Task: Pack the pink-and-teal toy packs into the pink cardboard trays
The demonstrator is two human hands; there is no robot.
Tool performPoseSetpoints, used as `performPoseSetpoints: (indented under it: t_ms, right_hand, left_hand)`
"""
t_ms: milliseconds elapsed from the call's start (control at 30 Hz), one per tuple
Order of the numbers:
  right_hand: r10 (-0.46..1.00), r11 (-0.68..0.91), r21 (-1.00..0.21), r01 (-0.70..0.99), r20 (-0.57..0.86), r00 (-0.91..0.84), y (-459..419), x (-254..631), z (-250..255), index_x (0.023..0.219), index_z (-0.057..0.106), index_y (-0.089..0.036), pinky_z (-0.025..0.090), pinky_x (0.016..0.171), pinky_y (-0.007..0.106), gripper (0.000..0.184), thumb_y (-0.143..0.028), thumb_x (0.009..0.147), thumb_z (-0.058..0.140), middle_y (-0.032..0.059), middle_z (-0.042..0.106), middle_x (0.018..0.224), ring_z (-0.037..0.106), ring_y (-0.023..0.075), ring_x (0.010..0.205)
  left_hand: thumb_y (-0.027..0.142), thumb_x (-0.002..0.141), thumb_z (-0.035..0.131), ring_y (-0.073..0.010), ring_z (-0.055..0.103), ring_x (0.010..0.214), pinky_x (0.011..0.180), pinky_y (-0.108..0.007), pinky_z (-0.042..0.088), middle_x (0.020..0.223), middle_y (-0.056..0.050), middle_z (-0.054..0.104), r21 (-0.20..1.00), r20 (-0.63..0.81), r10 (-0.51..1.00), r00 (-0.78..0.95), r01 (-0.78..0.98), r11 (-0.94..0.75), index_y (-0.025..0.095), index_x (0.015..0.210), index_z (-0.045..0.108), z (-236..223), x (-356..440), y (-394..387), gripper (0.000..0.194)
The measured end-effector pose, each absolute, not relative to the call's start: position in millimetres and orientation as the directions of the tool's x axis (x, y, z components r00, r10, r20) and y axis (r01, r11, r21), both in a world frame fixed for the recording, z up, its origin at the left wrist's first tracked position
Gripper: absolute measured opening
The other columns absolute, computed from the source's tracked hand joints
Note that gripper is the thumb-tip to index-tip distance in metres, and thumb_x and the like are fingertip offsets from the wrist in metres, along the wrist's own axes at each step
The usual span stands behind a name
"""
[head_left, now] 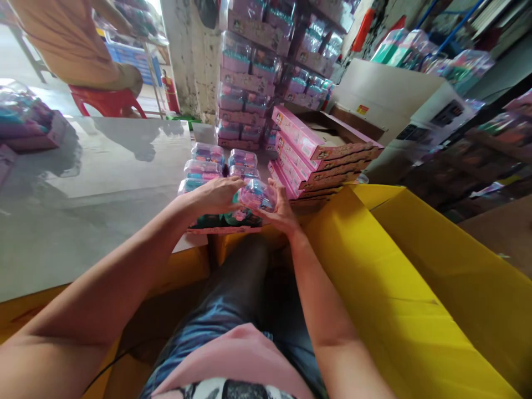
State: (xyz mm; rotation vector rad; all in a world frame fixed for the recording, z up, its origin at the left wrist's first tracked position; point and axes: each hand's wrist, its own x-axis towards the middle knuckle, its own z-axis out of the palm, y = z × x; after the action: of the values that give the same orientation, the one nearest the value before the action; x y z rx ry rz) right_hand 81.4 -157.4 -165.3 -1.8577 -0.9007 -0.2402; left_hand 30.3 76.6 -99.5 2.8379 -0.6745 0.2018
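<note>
Between my two hands is a small clear plastic case (258, 195) with pink and blue contents, held tilted above the near end of a pink display tray (224, 229). My right hand (283, 213) is closed around the case's right side, thumb and fingers apart across it. My left hand (220, 194) grips its left edge with the fingertips. Under and beyond the hands, several similar clear cases (203, 168) stand in two rows in the tray. My left hand and wrist hide part of the left row.
Stacked pink cardboard trays (307, 144) stand to the right, beside a big yellow box (374, 266). Packed trays (245, 72) rise behind. The white table (124, 188) extends left, with another filled tray (37, 133). A person (78, 50) sits on a red stool (106, 100).
</note>
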Motion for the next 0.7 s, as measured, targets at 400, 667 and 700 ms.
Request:
performPoseSetpoints:
  t_ms: [400, 667, 700]
  right_hand:
    - [0.9, -0.401, 0.138, 0.906, 0.246, 0.361, -100, 36, -146, 0.112, 0.066, -0.019, 0.002, 0.122, 0.064, 0.024, -0.014, 0.099, 0.047, 0.0123, 0.059, 0.132, 0.031, 0.0291, 0.146]
    - [0.955, -0.291, 0.088, 0.953, 0.09, 0.283, -82, 42, -148, 0.085, 0.073, -0.02, 0.007, 0.124, 0.063, 0.03, -0.008, 0.092, 0.046, 0.011, 0.068, 0.097, 0.048, 0.0317, 0.128]
    - [0.957, -0.288, 0.089, 0.953, 0.072, 0.283, -80, 41, -150, 0.084, 0.073, -0.021, 0.007, 0.124, 0.063, 0.031, -0.008, 0.091, 0.045, 0.0105, 0.068, 0.094, 0.049, 0.0313, 0.126]
  left_hand:
    - [0.034, 0.089, 0.045, -0.0256, 0.065, 0.096, 0.092, -0.038, 0.047, 0.103, -0.009, 0.071, 0.019, 0.21, -0.289, 0.934, -0.299, -0.954, 0.019, 0.097, 0.074, -106, 26, 97, 0.034]
    - [0.034, 0.086, 0.045, -0.0223, 0.064, 0.086, 0.079, -0.032, 0.047, 0.097, -0.009, 0.071, 0.089, 0.112, -0.226, 0.968, -0.237, -0.968, 0.017, 0.088, 0.073, -100, 30, 100, 0.032]
    - [0.034, 0.087, 0.044, -0.0237, 0.064, 0.088, 0.081, -0.033, 0.047, 0.097, -0.011, 0.071, 0.093, 0.103, -0.233, 0.967, -0.242, -0.966, 0.017, 0.09, 0.073, -103, 31, 98, 0.034]
